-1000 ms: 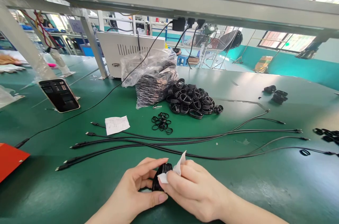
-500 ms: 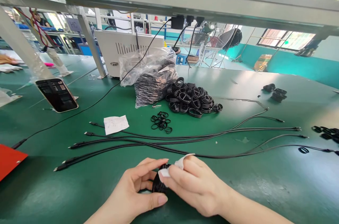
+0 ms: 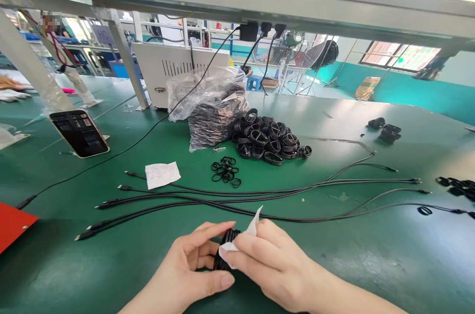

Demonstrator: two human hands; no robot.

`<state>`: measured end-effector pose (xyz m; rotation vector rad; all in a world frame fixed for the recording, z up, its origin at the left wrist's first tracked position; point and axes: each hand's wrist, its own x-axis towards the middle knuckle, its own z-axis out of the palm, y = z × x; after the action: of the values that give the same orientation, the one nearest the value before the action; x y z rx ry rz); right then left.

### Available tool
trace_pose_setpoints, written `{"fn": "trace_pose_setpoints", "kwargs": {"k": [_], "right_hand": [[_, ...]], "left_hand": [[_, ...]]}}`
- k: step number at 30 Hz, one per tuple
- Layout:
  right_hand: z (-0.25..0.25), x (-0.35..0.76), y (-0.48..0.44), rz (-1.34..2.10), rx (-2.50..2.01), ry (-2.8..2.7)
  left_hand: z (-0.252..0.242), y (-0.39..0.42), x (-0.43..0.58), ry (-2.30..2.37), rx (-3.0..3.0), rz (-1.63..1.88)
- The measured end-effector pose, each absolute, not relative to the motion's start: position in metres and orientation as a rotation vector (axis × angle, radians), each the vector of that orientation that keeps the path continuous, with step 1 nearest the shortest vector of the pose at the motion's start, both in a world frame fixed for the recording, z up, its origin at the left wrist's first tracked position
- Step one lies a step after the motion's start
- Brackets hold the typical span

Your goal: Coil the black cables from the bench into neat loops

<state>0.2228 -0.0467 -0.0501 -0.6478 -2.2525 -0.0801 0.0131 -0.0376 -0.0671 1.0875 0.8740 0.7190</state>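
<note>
Gripping a black coil (image 3: 227,240) in clenched fingers, the left hand (image 3: 185,267) holds it over the green bench (image 3: 371,274) while the right hand (image 3: 274,267) pinches a white strip (image 3: 252,225) against it (flimsy stuff), so any slackened pinch could let the strip slip or the coil spring loose.

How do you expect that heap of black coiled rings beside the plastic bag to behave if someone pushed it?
The black coiled rings would probably slide apart, being loosely stacked. The edge-standing ring at the right looks apt to roll.

Left hand (image 3: 187,259) and right hand (image 3: 272,264) close together.
Left curled, thumb low (nail showing); right fingers pressed inward.
</note>
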Motion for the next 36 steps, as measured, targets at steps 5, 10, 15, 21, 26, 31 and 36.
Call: {"fn": "trace_pose_setpoints", "kwargs": {"k": [5,10,15,21,26,31,36], "right_hand": [[-0.042,0.224,-0.041,0.504,-0.927,-1.831],[-0.033,0.216,-0.038,1.565,-1.281,-1.363],[-0.039,0.203,-0.04,1.766,-1.223,-1.103],[-0.046,0.203,-0.039,1.787,-1.203,-1.114],[-0.049,0.203,-0.041,1.704,-1.12,-1.2],[-0.048,0.199,-0.042,1.735,-1.251,-1.12],[-0.038,0.208,-0.034,1.839,-1.178,-1.238]], "left_hand": [[-0.074,-0.036,0.011,0.812,0.985,0.755],[-0.073,-0.036,0.013,0.871,1.071,0.84],[-0.071,-0.038,0.013,0.894,1.271,0.899],[-0.069,-0.037,0.012,0.845,1.175,0.934],[-0.068,-0.036,0.014,0.846,1.095,0.878],[-0.071,-0.037,0.016,0.889,1.048,0.861],[-0.07,-0.038,0.022,0.876,0.922,0.855]]}}
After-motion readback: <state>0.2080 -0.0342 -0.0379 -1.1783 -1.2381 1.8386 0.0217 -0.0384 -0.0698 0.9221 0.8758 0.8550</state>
